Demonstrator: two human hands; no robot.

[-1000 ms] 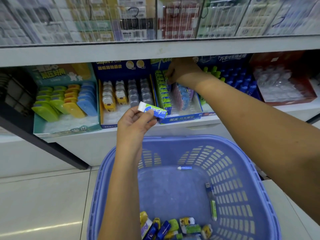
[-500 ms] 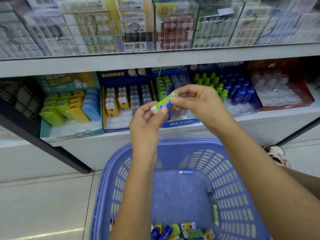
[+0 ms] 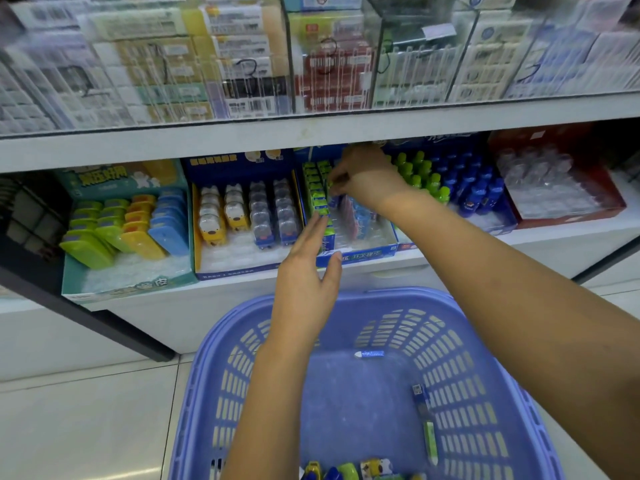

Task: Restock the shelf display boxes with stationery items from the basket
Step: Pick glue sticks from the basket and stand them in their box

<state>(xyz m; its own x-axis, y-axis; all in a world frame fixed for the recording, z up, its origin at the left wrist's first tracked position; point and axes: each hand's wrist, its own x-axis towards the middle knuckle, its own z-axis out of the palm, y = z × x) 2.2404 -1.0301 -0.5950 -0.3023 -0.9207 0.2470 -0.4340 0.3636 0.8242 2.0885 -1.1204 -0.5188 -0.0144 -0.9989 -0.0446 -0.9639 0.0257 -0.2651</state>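
Pinching a green-and-blue eraser (image 3: 332,194) in the curled fingertips of the right hand (image 3: 363,178), at the back of the green row inside the blue display box (image 3: 360,254) on the lower shelf (image 3: 433,263). Reaching up with the left hand (image 3: 306,271), fingers straight and close together, gripping nothing, fingertips just beside the front of that green row. Working above a lavender basket (image 3: 398,294) containing a few loose erasers (image 3: 430,441) on its floor.

The basket (image 3: 485,341) is slotted matt plastic. Left of it the floor (image 3: 86,427) is glossy tile. Above it, boxes (image 3: 356,256) look like printed card.
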